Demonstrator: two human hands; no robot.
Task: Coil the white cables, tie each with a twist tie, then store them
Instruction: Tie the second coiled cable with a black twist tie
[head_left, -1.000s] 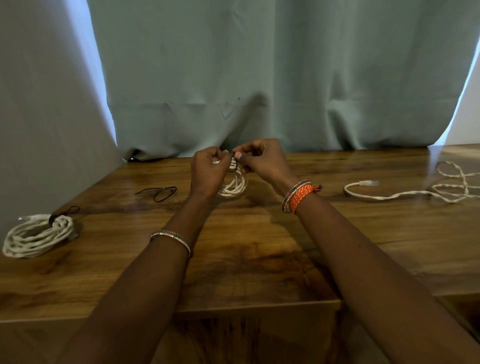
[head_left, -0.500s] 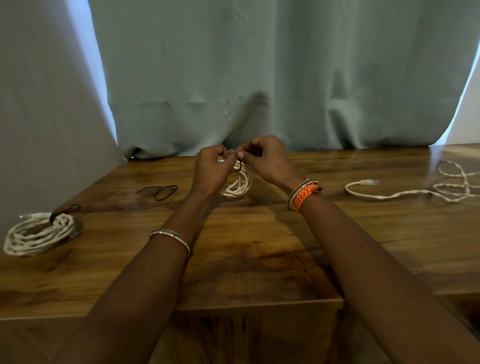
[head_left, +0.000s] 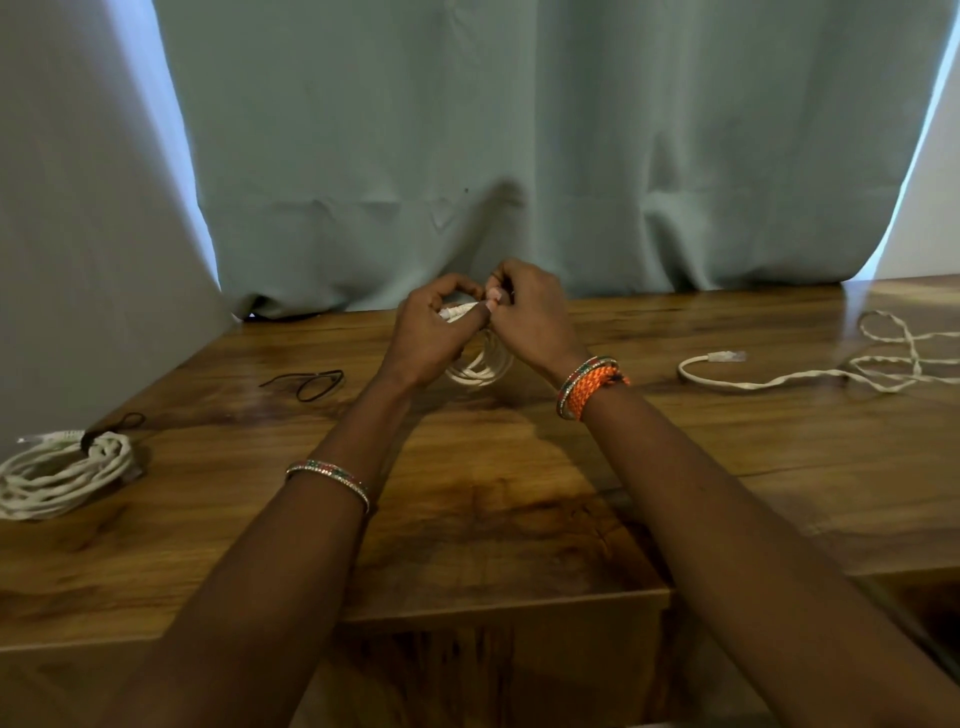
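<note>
Grey-green curtain (head_left: 519, 130) hangs behind the wooden table (head_left: 493, 519). At 9 o'clock lies a tied coil (head_left: 57, 475); at 3 o'clock a loose cable (head_left: 810, 376). At centre, left hand (head_left: 428, 338) and right hand (head_left: 530, 317), fingers curled, pinch the top of a small white coil (head_left: 483, 366).

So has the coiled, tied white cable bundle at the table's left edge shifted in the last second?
No. The tied white cable bundle sits at the same spot on the wooden table, still equally far from the loose black twist tie behind it.
</note>
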